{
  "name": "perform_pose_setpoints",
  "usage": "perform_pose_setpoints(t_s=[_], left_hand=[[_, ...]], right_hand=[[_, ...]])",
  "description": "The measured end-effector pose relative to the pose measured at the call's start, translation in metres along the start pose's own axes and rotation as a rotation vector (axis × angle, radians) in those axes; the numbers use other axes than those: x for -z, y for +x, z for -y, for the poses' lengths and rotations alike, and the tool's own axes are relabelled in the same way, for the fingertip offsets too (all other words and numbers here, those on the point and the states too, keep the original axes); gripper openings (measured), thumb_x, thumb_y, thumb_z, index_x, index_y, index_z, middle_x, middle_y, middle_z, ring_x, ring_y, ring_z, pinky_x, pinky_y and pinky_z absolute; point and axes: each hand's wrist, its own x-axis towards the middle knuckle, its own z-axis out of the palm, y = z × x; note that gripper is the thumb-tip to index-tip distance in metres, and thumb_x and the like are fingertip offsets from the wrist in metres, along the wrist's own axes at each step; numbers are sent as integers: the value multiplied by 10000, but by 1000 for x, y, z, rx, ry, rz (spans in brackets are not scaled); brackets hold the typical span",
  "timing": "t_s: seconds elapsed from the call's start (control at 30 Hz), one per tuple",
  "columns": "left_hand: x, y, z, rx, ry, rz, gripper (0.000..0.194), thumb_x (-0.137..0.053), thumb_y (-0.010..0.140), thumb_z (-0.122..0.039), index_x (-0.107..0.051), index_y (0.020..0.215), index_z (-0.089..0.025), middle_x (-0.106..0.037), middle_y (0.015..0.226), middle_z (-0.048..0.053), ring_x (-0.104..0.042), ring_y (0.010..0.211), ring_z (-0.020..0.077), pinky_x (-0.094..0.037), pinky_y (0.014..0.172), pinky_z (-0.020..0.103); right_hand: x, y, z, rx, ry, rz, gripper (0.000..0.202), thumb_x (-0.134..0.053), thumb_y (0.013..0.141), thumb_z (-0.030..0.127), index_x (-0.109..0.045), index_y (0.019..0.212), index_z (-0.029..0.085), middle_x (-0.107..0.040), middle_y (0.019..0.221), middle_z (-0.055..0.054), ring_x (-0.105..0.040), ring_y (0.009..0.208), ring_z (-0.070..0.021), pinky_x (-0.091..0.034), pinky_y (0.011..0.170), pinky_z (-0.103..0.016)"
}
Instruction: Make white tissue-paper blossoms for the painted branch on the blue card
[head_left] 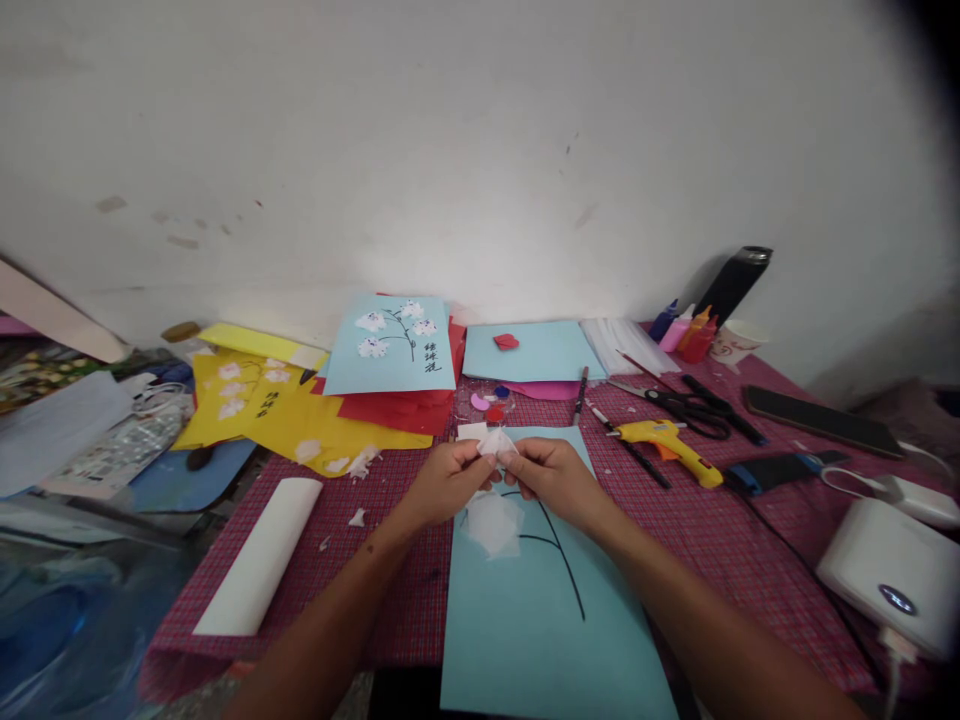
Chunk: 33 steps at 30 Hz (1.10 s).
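Between both hands is a small piece of thin white paper (495, 441), its top edge sticking up above my fingers. My left hand (459, 472) pinches it from one side, thumb inward, and my right hand (550, 474) pinches the other side. Below them lies a light blue sheet (540, 640) with a drawn dark branch (564, 560). A white tissue-like paper blossom (493, 524) rests on that sheet, just under my left hand. Small paint caps, red (495, 413) and blue (502, 392) among them, sit behind the hands.
At the back stands a finished blue flower picture (394, 350); yellow sheets (300, 400) lie left of it. A white paper roll (262, 560) is front left. To the right are a yellow glue gun (667, 447), scissors (686, 408), paint bottles (679, 328) and a white power bank (892, 575).
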Motion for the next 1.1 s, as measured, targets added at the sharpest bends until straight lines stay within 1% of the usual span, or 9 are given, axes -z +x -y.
perform_pose_setpoints(t_s=[0.1,0.23,0.33,0.5,0.6,0.73,0.8,0.97,1.1], left_hand=[[0,0,0,17,14,-20,270,-523,849,-332,-649,721,-129,-640,671,29,-565,598,113,-422,562,208],[-1,-1,-3,46,-31,-34,243,-533,833,-324,-650,755,-126,-645,674,32,-563,596,116,-428,562,213],[-1,-1,-5,60,-43,-38,228,-542,821,-315,-642,754,-122,-646,672,34,-563,595,118,-429,560,215],[-2,-1,-8,90,-51,-62,214,-543,800,-303,-595,690,-127,-593,617,7,-569,591,121,-416,549,209],[-2,0,-9,95,-69,-66,202,-542,775,-288,-555,643,-136,-547,580,-14,-539,559,110,-390,528,201],[-2,0,-7,88,-98,-52,165,-529,756,-265,-571,669,-132,-548,585,-13,-492,532,97,-357,510,199],[-2,0,-6,89,-110,-50,158,-526,755,-263,-588,698,-130,-553,590,-11,-491,536,100,-355,510,200],[-1,-1,-4,87,-100,-50,169,-531,756,-266,-614,711,-125,-574,599,-1,-505,553,107,-374,532,207],[-2,1,0,80,-111,-55,177,-537,756,-268,-631,738,-119,-568,603,0,-506,549,108,-379,534,210]], right_hand=[[0,0,0,-13,-26,-23,291,-557,855,374,-607,655,169,-565,564,17,-471,447,-92,-342,445,-216],[1,0,2,-56,-85,-66,279,-549,852,347,-600,642,171,-520,488,29,-441,425,-95,-319,433,-218],[1,0,2,-62,-107,-82,265,-539,849,332,-598,646,173,-523,493,29,-441,433,-98,-317,435,-220],[1,0,1,-15,-119,-114,234,-540,827,314,-566,640,178,-502,516,37,-425,458,-101,-308,450,-224],[2,0,0,35,-140,-176,227,-551,805,307,-524,615,185,-469,520,45,-402,482,-103,-291,462,-228],[3,1,1,58,-136,-245,253,-562,786,307,-473,581,190,-453,517,46,-390,495,-106,-288,473,-234],[2,0,2,44,-104,-234,246,-557,794,321,-484,599,190,-456,522,46,-399,494,-108,-293,472,-235],[0,-1,2,57,-52,-121,235,-579,804,373,-537,681,177,-481,570,42,-404,509,-103,-298,475,-230],[0,0,1,29,-76,-159,252,-585,801,369,-543,652,170,-476,536,41,-392,486,-99,-289,458,-226]])
